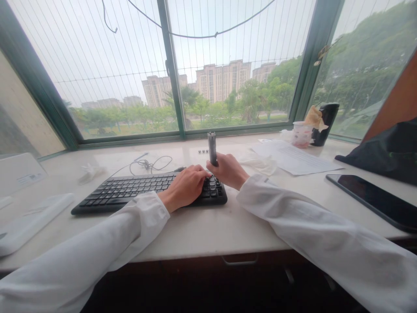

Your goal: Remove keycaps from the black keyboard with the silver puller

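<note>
A black keyboard (pixel 130 188) lies on the white desk, its right end under my hands. My left hand (pixel 187 184) rests over that end, fingers bent and close together with their tips at the keys; the thumb is hidden. Just beyond, my right hand (pixel 228 168) is closed around a narrow dark grey tool (pixel 212 148) with a notched top. The tool stands upright above the number keys, and its lower end is hidden by my fingers. Behind the keyboard, several small dark pieces like keycaps (pixel 203 151) sit in a row.
A thin cable (pixel 146 164) is coiled behind the keyboard. At left are a white box (pixel 21 171) and a flat white case (pixel 35 217). Papers (pixel 295 158), a paper cup (pixel 301 134), a black bottle (pixel 325 124), a phone (pixel 374 200) and dark cloth (pixel 391 150) occupy the right.
</note>
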The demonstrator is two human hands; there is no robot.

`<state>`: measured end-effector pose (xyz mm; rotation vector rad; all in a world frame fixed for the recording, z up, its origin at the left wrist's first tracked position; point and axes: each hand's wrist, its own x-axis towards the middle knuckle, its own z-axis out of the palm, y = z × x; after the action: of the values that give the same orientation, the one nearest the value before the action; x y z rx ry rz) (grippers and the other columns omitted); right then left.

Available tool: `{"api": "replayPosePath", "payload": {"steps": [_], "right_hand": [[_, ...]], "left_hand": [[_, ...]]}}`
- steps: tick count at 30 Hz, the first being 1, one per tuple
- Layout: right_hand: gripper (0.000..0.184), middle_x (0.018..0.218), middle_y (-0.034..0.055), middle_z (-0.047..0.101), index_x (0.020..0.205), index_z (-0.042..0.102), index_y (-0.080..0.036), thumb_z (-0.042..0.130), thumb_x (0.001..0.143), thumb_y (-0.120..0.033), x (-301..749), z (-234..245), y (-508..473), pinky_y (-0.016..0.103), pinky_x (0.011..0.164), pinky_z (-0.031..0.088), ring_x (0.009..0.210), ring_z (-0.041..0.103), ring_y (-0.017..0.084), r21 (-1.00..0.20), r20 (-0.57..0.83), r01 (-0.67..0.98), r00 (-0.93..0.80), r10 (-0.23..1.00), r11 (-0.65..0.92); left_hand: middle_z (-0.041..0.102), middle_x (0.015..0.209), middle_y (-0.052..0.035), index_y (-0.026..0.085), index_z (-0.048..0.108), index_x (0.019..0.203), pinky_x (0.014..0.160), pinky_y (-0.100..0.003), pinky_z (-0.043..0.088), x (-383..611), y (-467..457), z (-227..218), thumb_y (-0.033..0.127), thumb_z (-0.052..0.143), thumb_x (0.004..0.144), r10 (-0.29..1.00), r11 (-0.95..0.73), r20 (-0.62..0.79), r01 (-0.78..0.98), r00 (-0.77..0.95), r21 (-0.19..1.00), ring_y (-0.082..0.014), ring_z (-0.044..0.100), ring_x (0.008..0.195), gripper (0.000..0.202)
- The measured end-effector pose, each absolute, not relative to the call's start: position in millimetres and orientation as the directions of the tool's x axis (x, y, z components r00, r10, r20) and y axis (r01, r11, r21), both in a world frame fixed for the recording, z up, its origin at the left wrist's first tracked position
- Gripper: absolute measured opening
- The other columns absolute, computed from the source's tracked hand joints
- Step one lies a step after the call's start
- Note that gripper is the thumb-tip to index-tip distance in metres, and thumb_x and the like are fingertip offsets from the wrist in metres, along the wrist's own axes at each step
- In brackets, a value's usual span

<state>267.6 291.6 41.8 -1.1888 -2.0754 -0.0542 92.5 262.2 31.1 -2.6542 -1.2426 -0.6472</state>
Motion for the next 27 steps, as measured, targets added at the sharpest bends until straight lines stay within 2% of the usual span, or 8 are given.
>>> {"api": "replayPosePath", "payload": {"steps": [8, 15, 27], "right_hand": [[0.023, 0.059, -0.0004, 0.053, 0.068, 0.051, -0.021, 0.045, 0.086, -0.033, 268.3, 40.1, 293.9, 0.025, 0.055, 0.025, 0.052, 0.037, 0.013, -0.370, 0.574, 0.734, -0.301, 0.761, 0.569], [0.026, 0.061, 0.0007, 0.055, 0.068, 0.054, -0.020, 0.044, 0.088, -0.033, 268.0, 43.4, 290.6, 0.026, 0.057, 0.026, 0.055, 0.042, 0.013, -0.375, 0.574, 0.732, -0.299, 0.762, 0.569], [0.022, 0.059, -0.0001, 0.054, 0.072, 0.052, -0.020, 0.045, 0.087, -0.035, 267.3, 43.8, 288.0, 0.025, 0.054, 0.025, 0.053, 0.039, 0.013, -0.361, 0.532, 0.746, -0.327, 0.781, 0.559]], "left_hand": [[0.068, 0.109, -0.0049, 0.022, 0.071, 0.108, 0.094, -0.037, 0.050, 91.8, 262.4, 29.5, 0.011, 0.038, 0.091, 0.698, -0.665, 0.433, 0.740, 0.570, 0.098, -0.0215, 0.062, 0.103, 0.039], [0.067, 0.108, -0.0066, 0.020, 0.072, 0.106, 0.096, -0.037, 0.050, 92.8, 262.4, 30.4, 0.009, 0.040, 0.088, 0.693, -0.672, 0.452, 0.730, 0.561, 0.125, -0.0212, 0.063, 0.102, 0.038], [0.068, 0.106, -0.0050, 0.019, 0.070, 0.102, 0.090, -0.034, 0.052, 93.3, 264.7, 27.5, 0.007, 0.043, 0.085, 0.667, -0.690, 0.483, 0.715, 0.568, 0.112, -0.0202, 0.065, 0.097, 0.035]]}}
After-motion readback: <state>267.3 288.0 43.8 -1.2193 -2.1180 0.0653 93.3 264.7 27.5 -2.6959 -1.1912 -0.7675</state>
